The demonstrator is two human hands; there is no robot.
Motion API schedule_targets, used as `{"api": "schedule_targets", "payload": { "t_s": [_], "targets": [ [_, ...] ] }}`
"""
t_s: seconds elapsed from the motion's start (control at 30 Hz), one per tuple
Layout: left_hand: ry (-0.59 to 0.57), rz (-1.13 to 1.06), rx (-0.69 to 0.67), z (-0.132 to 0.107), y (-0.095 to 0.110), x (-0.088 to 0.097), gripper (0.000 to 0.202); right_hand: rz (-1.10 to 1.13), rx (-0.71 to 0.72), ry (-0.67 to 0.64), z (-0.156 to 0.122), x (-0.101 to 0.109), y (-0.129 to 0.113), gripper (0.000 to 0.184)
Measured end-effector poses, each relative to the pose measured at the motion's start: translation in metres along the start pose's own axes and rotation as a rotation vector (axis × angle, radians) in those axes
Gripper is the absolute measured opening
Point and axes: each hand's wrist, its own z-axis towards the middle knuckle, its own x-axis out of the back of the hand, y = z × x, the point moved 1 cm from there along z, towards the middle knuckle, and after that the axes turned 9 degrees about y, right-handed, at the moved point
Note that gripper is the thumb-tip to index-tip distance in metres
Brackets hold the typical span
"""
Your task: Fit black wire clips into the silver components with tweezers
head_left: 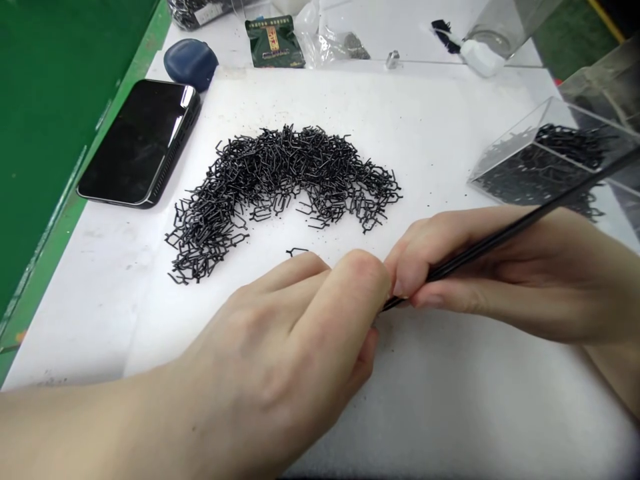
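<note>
My left hand (300, 333) is closed, its fingertips curled under and hidden. What it pinches, if anything, cannot be made out. Between the thumb and fingers of my right hand (500, 273) is a long thin black rod (495, 237), seemingly of two strands side by side. Its lower end meets the left fingertips; the upper end runs out of view at the right. Beyond the hands, a curved heap of small black forked clips (280, 163) lies on the white sheet (430, 113). One loose forked clip (299, 251) rests just past my left knuckles.
At the right, a tilted clear plastic box (505, 160) contains more black pieces. A phone (140, 143) and a dark blue rounded object (191, 63) lie at the left. Toward the back are a green packet (275, 43), a clear bag (325, 43) and a clear container (500, 30).
</note>
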Motion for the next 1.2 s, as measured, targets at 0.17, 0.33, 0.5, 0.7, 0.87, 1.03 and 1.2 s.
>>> {"api": "schedule_targets", "payload": {
  "t_s": [0.17, 0.33, 0.5, 0.7, 0.87, 1.03, 1.2],
  "targets": [
    [-0.004, 0.000, -0.015, 0.002, 0.001, 0.000, 0.028, 0.021, -0.002, -0.026, 0.001, -0.001, 0.000, 0.010],
    [-0.018, 0.007, -0.023, 0.001, 0.003, 0.001, 0.027, 0.017, -0.041, 0.045, 0.001, -0.001, 0.001, 0.013],
    [-0.009, -0.015, -0.030, 0.002, 0.002, 0.001, 0.030, 0.028, -0.019, -0.035, 0.003, 0.002, 0.001, 0.011],
    [-0.045, -0.050, -0.054, -0.004, 0.001, 0.005, 0.026, -0.082, 0.088, -0.057, 0.004, 0.002, -0.002, 0.008],
    [-0.026, -0.007, -0.029, -0.007, 0.003, 0.006, 0.024, -0.086, 0.093, 0.050, -0.003, -0.002, -0.007, 0.012],
    [0.006, -0.005, 0.086, 0.004, -0.001, 0.012, 0.022, -0.034, 0.092, 0.227, -0.006, 0.002, -0.010, 0.014],
    [0.086, -0.166, 0.277, 0.023, 0.000, 0.021, 0.008, -0.079, 0.082, -0.021, -0.003, -0.003, -0.004, 0.009]
  ]
}}
